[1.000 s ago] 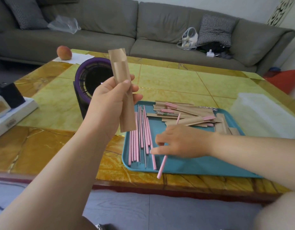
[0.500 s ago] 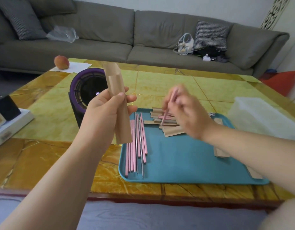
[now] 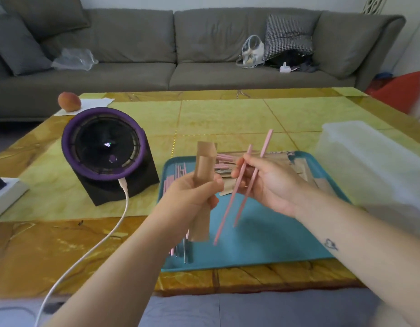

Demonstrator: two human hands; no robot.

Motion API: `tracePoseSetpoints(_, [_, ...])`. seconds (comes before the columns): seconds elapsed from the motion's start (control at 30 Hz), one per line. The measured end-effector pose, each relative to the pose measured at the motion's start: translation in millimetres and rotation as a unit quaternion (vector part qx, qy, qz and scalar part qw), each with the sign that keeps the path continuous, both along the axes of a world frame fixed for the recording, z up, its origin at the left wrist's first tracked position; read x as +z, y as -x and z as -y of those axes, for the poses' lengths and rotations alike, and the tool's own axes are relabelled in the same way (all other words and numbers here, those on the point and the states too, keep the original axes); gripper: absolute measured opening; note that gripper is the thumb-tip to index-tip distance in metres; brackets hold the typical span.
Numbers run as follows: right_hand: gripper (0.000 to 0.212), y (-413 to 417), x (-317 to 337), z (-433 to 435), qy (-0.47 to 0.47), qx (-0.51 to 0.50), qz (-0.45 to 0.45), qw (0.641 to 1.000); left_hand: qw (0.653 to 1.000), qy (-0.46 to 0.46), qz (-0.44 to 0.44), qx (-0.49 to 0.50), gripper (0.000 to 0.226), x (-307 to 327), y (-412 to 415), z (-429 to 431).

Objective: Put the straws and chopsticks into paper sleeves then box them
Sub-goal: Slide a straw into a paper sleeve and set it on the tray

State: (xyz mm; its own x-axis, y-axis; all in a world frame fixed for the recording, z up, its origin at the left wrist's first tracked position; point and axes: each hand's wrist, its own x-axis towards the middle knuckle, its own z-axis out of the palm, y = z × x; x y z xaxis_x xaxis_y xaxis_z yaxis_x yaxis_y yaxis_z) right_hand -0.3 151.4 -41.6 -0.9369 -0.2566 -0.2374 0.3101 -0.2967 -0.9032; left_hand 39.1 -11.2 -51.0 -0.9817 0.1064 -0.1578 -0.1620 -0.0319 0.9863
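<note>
Though splayed, chopsticks between right fingers.

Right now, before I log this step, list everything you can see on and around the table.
table: one, yellow marble, foreground.
tray: one, teal, table's near edge.
paper sleeve: one, brown, in left hand.
chopsticks: two, pink, in right hand.
loose sticks: count unclear, pink and metal, tray's left side.
sleeve pile: count unclear, brown, tray's far side.
box: one, translucent, right of tray.
fan: one, black with purple ring, left of tray.
peach: one, orange-red, table's far-left corner.
sofa: one, grey, behind table.
left hand: one, grips paper sleeve.
right hand: one, holds chopsticks.
</note>
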Motion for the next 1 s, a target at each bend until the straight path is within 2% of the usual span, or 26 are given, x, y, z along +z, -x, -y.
tracePoseSetpoints(0.17, [0.031,4,-17,-10,0.017,-0.009,0.035,0.999,0.994,0.106,-0.024,-0.032,0.016,-9,11,-20])
tracePoseSetpoints(0.3, [0.031,8,-23,-13,0.004,-0.020,0.045,0.999,0.977,0.196,-0.045,-0.068,0.008,-17,21,-32])
tracePoseSetpoints(0.43, [0.029,9,-23,-16,-0.006,-0.036,0.039,0.999,0.988,0.138,-0.015,-0.064,0.002,-17,28,-49])
tracePoseSetpoints(0.57, [0.038,13,-23,-28,-0.188,-0.059,-0.031,0.980,0.995,0.078,0.020,-0.053,0.026,-19,32,-55])
tracePoseSetpoints(0.6, [0.037,14,-22,-32,-0.197,-0.063,-0.043,0.978,0.996,0.064,0.030,-0.050,0.028,-18,33,-56])
tracePoseSetpoints(0.67, [0.030,15,-18,-42,-0.151,-0.064,-0.042,0.985,0.997,0.038,0.048,-0.047,0.023,-18,34,-55])
tracePoseSetpoints(0.77, [0.017,15,-10,-54,-0.096,-0.014,-0.044,0.994,0.996,0.014,0.062,-0.057,0.016,-17,31,-53])
tracePoseSetpoints(0.87, [0.016,13,-5,-61,-0.042,0.045,-0.021,0.998,0.995,-0.005,0.080,-0.054,0.016,-15,29,-51])
tracePoseSetpoints(0.93, [0.017,12,-4,-61,-0.039,0.051,-0.018,0.998,0.994,-0.018,0.094,-0.054,0.007,-15,28,-50])
tracePoseSetpoints(1.0, [0.011,9,-8,-56,-0.080,0.043,-0.033,0.995,0.992,-0.029,0.108,-0.053,0.010,-16,27,-50])
